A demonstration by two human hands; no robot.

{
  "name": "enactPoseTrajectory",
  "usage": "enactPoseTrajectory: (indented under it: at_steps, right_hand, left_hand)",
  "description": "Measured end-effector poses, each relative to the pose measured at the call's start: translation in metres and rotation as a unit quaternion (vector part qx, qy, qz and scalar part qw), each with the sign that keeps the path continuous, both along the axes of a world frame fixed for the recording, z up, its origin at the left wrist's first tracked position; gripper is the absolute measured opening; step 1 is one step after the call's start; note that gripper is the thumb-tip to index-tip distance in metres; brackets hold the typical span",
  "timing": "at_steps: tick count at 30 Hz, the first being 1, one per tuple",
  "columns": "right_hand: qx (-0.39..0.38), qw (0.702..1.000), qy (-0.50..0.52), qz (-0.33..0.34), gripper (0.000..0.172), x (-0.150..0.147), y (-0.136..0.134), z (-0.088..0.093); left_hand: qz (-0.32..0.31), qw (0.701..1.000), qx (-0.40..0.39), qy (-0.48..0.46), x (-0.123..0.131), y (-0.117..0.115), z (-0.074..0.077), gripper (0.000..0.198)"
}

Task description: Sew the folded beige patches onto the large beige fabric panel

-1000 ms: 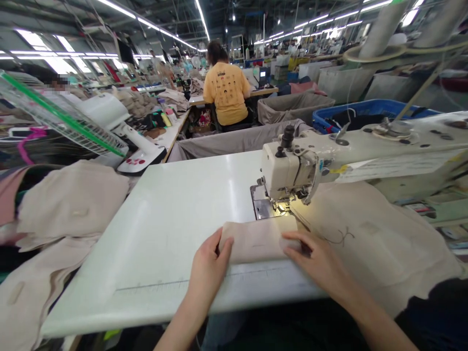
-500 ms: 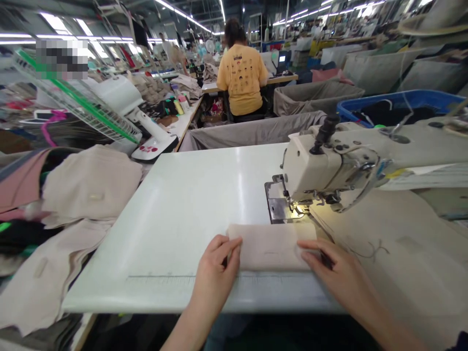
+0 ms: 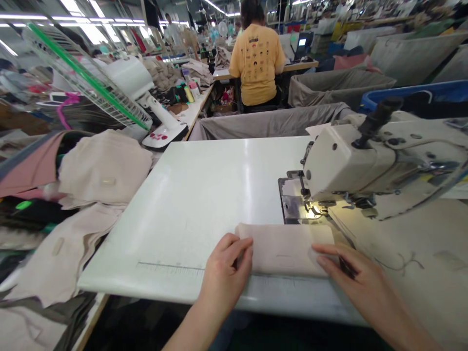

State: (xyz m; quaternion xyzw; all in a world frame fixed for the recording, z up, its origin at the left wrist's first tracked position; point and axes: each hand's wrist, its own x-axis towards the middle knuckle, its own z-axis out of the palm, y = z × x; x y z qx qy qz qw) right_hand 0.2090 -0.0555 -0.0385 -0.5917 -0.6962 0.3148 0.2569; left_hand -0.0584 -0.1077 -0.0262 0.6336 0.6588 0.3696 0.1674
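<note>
At the left of the frame, beige garment pieces [image 3: 106,163] lie in piles beside the white table [image 3: 204,190]. In the lower centre, the left hand [image 3: 224,268] has a narrow pinch on the left end of a beige cloth strip [image 3: 280,246]. The strip lies at the front of the table, just before the needle plate [image 3: 294,207]; it is spread out, but no part appears to be under the foot, so I judge that sewing here is not yet begun; what else is left, I cannot tell. It looks smooth, perhaps doubled, with a short faint line near its lower edge. The right hand [image 3: 356,273] holds its right end between thumb and fingers, below the sewing machine [image 3: 347,161]. At far right, a larger beige cloth [image 3: 435,231] lies flat.
</note>
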Motion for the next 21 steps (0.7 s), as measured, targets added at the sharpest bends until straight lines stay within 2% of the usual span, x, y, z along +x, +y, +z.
enactPoseTrajectory:
  at_steps: [6, 14, 21]
  right_hand:
    - [0.007, 1.000, 0.000, -0.001, 0.030, 0.003, -0.002, -0.004]
    - [0.002, 0.999, -0.021, 0.037, 0.031, 0.013, 0.002, -0.014]
    - [0.000, 0.999, -0.030, 0.035, 0.031, 0.011, 0.001, -0.011]
  left_hand:
    - [0.004, 1.000, -0.020, -0.011, -0.001, -0.002, 0.001, 0.024]
    - [0.008, 0.999, -0.040, -0.033, -0.004, -0.001, 0.002, 0.025]
    - [0.020, 0.998, -0.045, -0.037, -0.003, -0.001, 0.003, 0.025]
